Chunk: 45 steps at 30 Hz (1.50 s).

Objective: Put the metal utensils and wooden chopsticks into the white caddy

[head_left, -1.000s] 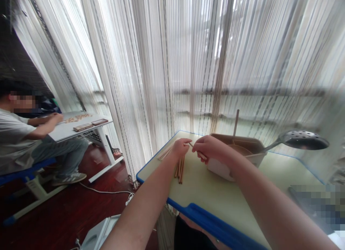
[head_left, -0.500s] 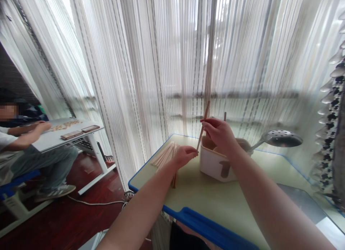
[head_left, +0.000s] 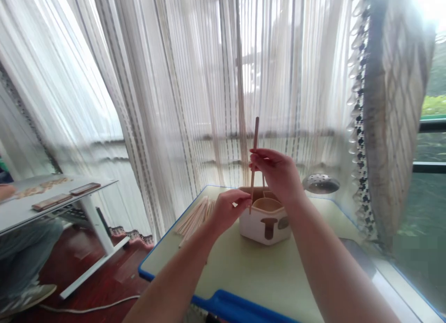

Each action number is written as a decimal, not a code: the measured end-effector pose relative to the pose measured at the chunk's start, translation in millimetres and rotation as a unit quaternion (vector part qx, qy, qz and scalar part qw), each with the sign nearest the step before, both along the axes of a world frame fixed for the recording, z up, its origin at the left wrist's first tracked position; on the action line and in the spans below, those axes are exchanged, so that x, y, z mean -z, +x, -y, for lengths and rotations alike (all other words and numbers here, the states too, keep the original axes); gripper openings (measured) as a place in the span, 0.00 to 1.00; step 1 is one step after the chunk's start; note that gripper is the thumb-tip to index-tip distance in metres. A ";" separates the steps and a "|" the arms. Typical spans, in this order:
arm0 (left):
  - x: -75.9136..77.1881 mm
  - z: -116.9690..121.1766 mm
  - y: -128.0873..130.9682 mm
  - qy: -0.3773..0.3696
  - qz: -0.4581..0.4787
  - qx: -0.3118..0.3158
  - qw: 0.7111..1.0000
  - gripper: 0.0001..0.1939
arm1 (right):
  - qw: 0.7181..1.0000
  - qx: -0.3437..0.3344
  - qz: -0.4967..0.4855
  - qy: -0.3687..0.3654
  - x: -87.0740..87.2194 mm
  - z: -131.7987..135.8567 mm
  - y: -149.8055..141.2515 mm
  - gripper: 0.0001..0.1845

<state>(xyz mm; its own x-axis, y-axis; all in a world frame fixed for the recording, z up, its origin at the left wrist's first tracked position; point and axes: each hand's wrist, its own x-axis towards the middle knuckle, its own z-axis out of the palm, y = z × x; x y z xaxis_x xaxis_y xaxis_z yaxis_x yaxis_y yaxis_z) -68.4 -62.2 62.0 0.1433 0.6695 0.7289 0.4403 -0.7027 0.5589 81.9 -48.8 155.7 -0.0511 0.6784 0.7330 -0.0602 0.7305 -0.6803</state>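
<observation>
Table (head_left: 240,267), stick (head_left: 256,135) pinched upright, right hand (head_left: 279,172) above left hand (head_left: 225,211)

I am holding a slim brown stick (head_left: 255,132) nearly upright, my right hand (head_left: 277,172) gripping its middle and my left hand (head_left: 230,208) pinching near its lower end, by a white container (head_left: 250,229) that is standing on the table (head_left: 240,269). Pale sticks (head_left: 194,218) are lying beside my left forearm, a perforated ladle (head_left: 321,184) is showing beyond my right hand, and striped curtains (head_left: 195,81) are hanging behind.
</observation>
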 end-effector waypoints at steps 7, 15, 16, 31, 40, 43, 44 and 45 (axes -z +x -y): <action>-50.5 -31.9 40.8 0.037 -0.082 0.025 0.996 0.07 | 0.990 0.082 -0.067 0.093 -11.8 5.8 24.6 0.12; -47.0 -76.5 60.2 0.171 -0.121 -0.046 0.977 0.05 | 0.978 0.178 -0.013 0.106 -5.0 -27.1 43.6 0.14; -43.8 -76.9 60.8 0.173 -0.104 -0.048 0.978 0.06 | 0.979 0.175 -0.014 0.104 -4.2 -30.1 44.9 0.14; -23.8 -76.2 64.2 0.099 -0.072 -0.075 0.990 0.04 | 0.977 0.195 0.026 0.084 4.5 -43.8 42.9 0.14; -33.4 -76.4 50.6 0.098 -0.063 -0.059 0.992 0.07 | 0.975 0.193 0.034 0.105 1.9 -42.6 41.2 0.17; -31.8 -78.8 51.7 0.102 -0.076 -0.064 0.990 0.06 | 0.969 0.211 0.060 0.111 1.5 -40.0 39.1 0.16; -30.5 -79.6 52.4 0.105 -0.090 -0.073 0.988 0.05 | 0.967 0.218 0.073 0.111 2.1 -40.3 38.3 0.15; -28.9 -80.1 53.1 0.108 -0.107 -0.085 0.985 0.04 | 0.964 0.226 0.085 0.111 3.2 -41.2 37.5 0.15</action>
